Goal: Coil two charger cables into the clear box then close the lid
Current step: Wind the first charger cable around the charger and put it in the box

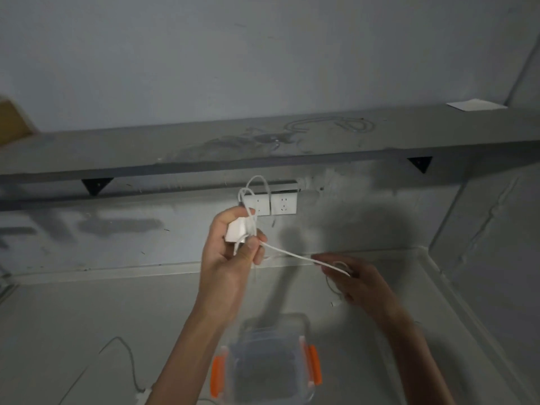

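Observation:
My left hand [230,252] is raised in front of the wall and grips a white charger block [237,230] with loops of its white cable [289,254] rising above the fingers. The cable runs taut to the right into my right hand [355,283], which pinches it, with the plug end dangling below. The clear box [266,366] with orange latches stands open on the grey table below my forearms. A second white cable [128,363] lies on the table at the lower left, ending by my left arm.
A grey shelf [263,141] runs across the wall above a white double socket [277,204]. A white paper [474,106] lies on the shelf's right end and a brown cardboard piece [13,121] on its left. Walls close in behind and to the right.

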`<state>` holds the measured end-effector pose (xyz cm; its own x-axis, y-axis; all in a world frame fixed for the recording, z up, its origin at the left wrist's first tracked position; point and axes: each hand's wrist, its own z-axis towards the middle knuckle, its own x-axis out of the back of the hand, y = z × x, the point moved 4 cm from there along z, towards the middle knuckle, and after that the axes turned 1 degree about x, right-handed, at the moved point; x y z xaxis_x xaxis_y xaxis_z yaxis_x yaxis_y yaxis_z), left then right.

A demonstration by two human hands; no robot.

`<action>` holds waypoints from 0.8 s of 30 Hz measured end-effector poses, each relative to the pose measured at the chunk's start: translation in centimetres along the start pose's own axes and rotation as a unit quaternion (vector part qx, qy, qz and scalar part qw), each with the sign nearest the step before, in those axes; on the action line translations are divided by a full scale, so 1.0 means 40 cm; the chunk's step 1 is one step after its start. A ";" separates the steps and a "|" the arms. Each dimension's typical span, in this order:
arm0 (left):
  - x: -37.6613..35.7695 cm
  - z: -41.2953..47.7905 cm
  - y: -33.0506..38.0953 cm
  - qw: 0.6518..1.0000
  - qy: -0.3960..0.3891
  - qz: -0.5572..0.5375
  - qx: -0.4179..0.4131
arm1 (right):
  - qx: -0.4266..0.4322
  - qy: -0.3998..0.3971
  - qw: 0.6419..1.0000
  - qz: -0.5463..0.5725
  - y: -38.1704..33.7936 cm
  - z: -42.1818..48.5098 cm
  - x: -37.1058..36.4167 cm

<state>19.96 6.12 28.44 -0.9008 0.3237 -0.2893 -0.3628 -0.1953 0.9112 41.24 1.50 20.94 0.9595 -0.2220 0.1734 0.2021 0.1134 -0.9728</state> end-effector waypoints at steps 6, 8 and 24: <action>0.016 -0.008 0.012 0.999 0.032 -0.018 -0.003 | -0.047 -0.131 0.984 0.112 0.045 -0.062 0.100; 0.016 -0.013 0.017 1.000 0.017 -0.018 -0.010 | -0.061 -0.035 0.989 0.134 0.085 -0.068 0.142; 0.008 0.001 0.024 0.996 -0.063 0.041 0.045 | -0.092 0.121 0.893 -0.424 0.108 -0.032 0.126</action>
<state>19.34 6.08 29.23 -0.8876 0.4242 -0.1796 -0.2619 -0.1441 0.9543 46.70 -0.35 17.43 0.4015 -0.3578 0.8431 0.7784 -0.3517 -0.5199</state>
